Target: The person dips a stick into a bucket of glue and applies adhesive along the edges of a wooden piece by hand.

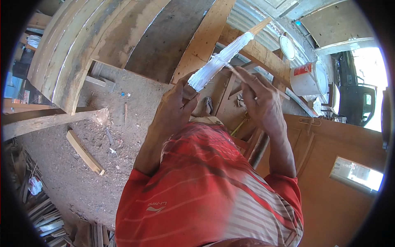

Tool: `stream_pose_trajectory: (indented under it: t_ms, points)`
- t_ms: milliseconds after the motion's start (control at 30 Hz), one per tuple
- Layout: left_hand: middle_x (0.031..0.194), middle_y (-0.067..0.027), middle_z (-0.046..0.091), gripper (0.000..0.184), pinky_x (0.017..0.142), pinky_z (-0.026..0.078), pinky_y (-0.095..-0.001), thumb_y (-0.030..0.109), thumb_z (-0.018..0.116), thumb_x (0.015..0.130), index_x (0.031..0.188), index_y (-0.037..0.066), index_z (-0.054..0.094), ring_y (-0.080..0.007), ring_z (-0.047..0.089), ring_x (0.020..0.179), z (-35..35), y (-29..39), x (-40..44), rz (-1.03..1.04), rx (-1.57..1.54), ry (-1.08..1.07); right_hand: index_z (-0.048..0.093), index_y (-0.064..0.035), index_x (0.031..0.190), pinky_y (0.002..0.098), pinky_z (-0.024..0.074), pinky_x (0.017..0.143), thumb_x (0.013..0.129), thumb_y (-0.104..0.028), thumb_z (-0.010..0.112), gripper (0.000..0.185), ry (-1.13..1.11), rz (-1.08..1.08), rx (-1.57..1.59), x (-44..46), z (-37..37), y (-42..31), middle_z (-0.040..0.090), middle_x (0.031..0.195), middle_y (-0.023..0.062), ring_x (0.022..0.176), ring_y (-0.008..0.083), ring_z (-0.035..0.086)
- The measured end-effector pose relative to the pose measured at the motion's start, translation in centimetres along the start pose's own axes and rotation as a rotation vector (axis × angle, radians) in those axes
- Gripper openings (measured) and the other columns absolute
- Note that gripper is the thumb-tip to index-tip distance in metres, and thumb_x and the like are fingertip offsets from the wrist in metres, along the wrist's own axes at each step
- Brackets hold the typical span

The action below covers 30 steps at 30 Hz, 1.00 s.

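White paste (210, 71) already coated most of the long, narrow wooden strip (233, 50), the far tip standing bare; up in mid-air, the left hand (177, 103) gripped its near end, the right hand (260, 95) pinching a thin, pale stick (235, 73).

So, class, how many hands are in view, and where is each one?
2. The left hand grips the near end of the white-coated wood; the right hand holds a thin tool at its middle. Parts of both are hidden; no other hand shows.

Bucket (303, 81) right of hands (261, 96); offcut (83, 151) on floor (94, 197), left.
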<state>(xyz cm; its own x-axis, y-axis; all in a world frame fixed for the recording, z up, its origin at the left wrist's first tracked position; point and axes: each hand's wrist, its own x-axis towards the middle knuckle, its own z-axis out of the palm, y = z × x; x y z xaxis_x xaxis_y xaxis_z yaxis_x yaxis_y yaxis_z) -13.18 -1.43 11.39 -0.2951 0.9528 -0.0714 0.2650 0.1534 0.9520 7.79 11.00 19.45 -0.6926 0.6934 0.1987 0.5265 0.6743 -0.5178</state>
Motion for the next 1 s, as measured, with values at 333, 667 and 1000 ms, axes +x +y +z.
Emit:
stream_pose_trajectory:
  t_ms: [333, 667, 1000]
  points:
    - [0.106, -0.0196, 0.074, 0.055, 0.082, 0.056, -0.0389, 0.014, 0.07, 0.096, 0.145, 0.0, 0.051, -0.0298, 0.075, 0.092, 0.3, -0.3, -0.3, 0.1, -0.023, 0.036, 0.071, -0.0067, 0.127, 0.0431, 0.0562, 0.075, 0.095, -0.004, 0.062, 0.033, 0.007, -0.043, 0.012, 0.2, -0.7, -1.4, 0.072, 0.104, 0.0182, 0.084, 0.0326, 0.072]
    - [0.153, -0.0152, 0.054, 0.076, 0.112, 0.047, -0.0449, -0.012, 0.069, 0.076, 0.147, 0.007, 0.052, -0.036, 0.054, 0.138, -0.8, -1.4, 1.1, 0.592, 0.384, -0.061, 0.075, -0.0053, 0.117, 0.0416, 0.0528, 0.072, 0.104, -0.025, 0.062, 0.027, -0.379, -0.173, -0.427, 3.0, -5.3, 5.7, 0.07, 0.083, 0.0146, 0.073, 0.026, 0.067]
    - [0.152, -0.0157, 0.054, 0.078, 0.113, 0.047, -0.0475, -0.01, 0.073, 0.074, 0.148, 0.007, 0.051, -0.0369, 0.055, 0.136, -0.7, -0.9, 1.1, 0.531, 0.311, -0.09, 0.074, -0.0019, 0.124, 0.0349, 0.0541, 0.069, 0.102, -0.018, 0.067, 0.028, -0.254, -0.063, 0.281, -0.3, -4.6, 3.0, 0.072, 0.087, 0.012, 0.073, 0.0197, 0.066]
